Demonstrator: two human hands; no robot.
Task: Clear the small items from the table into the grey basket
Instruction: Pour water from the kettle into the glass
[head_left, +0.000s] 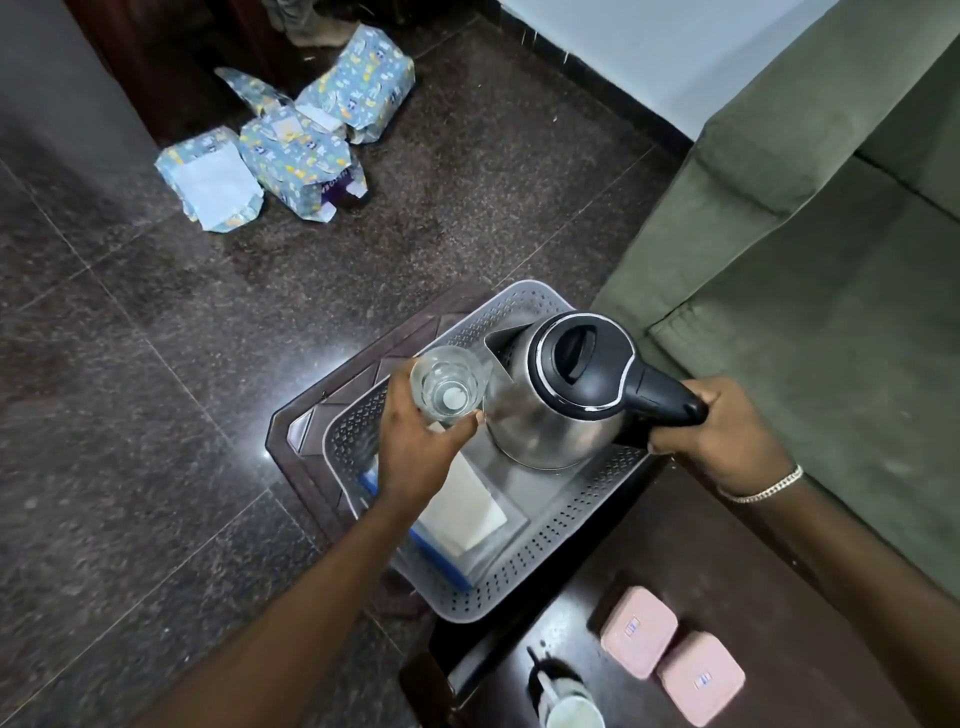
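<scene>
The grey perforated basket (519, 577) rests on a small dark stool beside the dark table (727, 561). My left hand (415, 447) grips a clear drinking glass (448, 384) over the basket. My right hand (711, 431) grasps the black handle of a steel electric kettle (550, 395), which hangs inside the basket's right half. A white and blue box (462, 509) lies in the basket under my left wrist. On the table sit two pink square containers (639, 631) (700, 678) and a white cup (571, 713) at the bottom edge.
A green sofa (805, 249) stands right of the basket. Several blue patterned packages (291, 140) lie on the dark granite floor at the upper left. A dark wooden cabinet base runs along the top left.
</scene>
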